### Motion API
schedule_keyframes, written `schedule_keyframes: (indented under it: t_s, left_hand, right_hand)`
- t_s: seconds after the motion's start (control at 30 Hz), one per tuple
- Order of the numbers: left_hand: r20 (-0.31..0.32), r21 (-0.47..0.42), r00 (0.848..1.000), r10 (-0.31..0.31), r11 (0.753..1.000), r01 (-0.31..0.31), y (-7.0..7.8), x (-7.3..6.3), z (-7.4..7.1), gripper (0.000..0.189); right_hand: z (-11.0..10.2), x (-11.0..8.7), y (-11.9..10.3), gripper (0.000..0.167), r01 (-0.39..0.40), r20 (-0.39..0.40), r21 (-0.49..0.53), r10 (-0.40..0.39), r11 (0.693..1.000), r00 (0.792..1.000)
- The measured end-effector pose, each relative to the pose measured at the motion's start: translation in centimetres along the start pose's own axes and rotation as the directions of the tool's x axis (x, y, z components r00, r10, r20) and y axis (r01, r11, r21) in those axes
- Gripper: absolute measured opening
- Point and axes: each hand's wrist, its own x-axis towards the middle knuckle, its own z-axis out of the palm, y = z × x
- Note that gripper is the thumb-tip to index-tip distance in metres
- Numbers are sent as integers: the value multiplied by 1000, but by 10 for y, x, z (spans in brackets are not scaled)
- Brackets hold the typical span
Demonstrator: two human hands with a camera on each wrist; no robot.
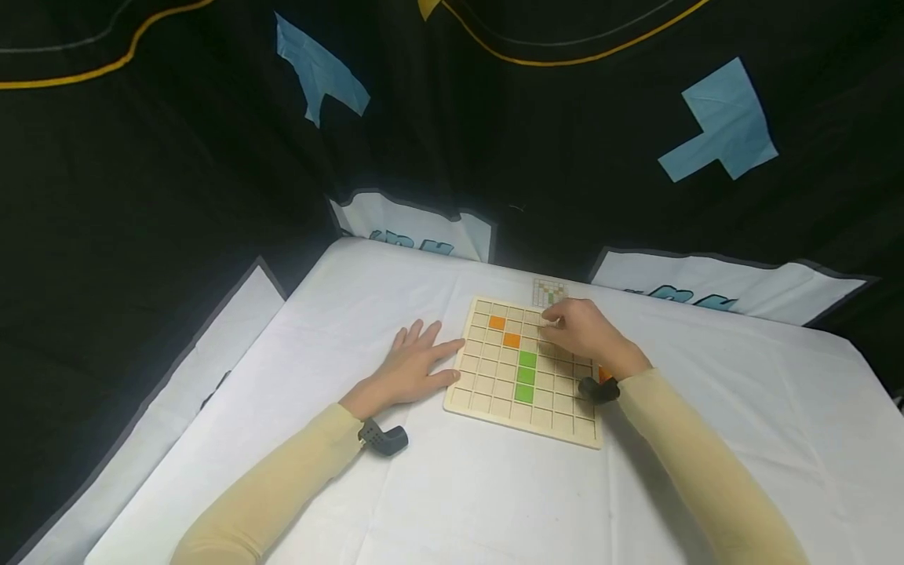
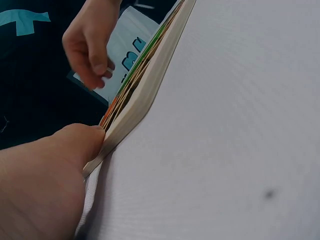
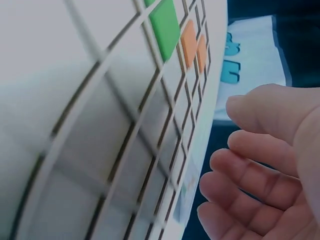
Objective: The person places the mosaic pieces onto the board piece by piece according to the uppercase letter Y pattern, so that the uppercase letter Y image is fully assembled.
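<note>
A light wooden grid board (image 1: 494,392) lies on the white cloth. Two orange tiles (image 1: 512,340) and three green tiles (image 1: 526,376) sit in its squares. My left hand (image 1: 413,369) is spread flat at the board's left side, its thumb and index finger touching the edge. Over the board's far right part hovers my right hand (image 1: 582,328), with its fingers loosely bent. In the right wrist view the thumb (image 3: 250,107) and fingers stand apart, and I see nothing held between them.
Behind the board lies a small printed grid card (image 1: 548,292), partly behind the right hand. Something orange (image 1: 604,374) shows beside the board's right edge, mostly hidden by the right wrist. A dark curtain (image 1: 494,141) hangs beyond the table.
</note>
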Motion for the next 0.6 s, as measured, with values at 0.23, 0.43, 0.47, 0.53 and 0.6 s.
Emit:
schedule_keyframes:
  t_s: [0.23, 0.43, 0.47, 0.53, 0.6]
  left_hand:
    - [-3, -2, 1000, 6, 1000, -6, 1, 0, 0, 60]
    - [0, -1, 1000, 8, 1000, -8, 0, 1, 1, 60]
    - [1, -1, 1000, 8, 1000, -8, 0, 1, 1, 60]
    - [0, -1, 1000, 13, 1000, -13, -1, 1, 1, 61]
    - [5, -2, 1000, 12, 1000, -12, -2, 2, 1, 61]
  right_hand:
    - [-9, -30, 18, 36, -45, 2, 9, 45, 999, 999]
    - [-13, -53, 31, 38, -96, 13, 22, 95, 995, 995]
    - [-13, -56, 33, 38, -96, 13, 22, 96, 995, 995]
    - [-14, -62, 37, 38, -91, 7, 18, 91, 996, 996]
    - [-16, -69, 40, 38, -95, 4, 14, 95, 995, 995]
